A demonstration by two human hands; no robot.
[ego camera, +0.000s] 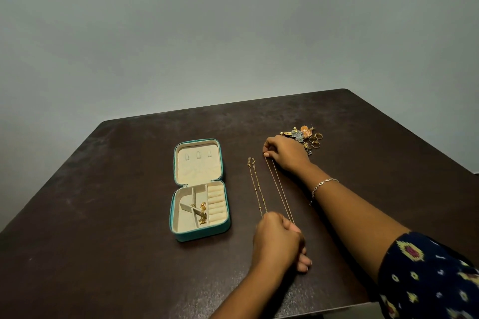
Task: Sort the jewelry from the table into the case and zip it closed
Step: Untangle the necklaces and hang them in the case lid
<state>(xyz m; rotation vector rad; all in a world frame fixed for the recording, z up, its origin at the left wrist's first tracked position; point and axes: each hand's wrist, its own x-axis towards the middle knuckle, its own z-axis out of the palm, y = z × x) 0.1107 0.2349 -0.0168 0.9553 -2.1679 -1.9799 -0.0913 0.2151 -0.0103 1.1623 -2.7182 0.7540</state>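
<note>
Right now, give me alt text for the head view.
Two hands stretch a thin gold chain along a dark table, right hand at the far end, left hand at the near end. A second chain lies beside it; an open teal jewelry case sits to the left, loose jewelry behind.

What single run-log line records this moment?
case: open, gold chain inside | right hand: pinching plain necklace far end | left hand: at near end | beaded necklace: on table | earrings and rings: unsorted
</note>
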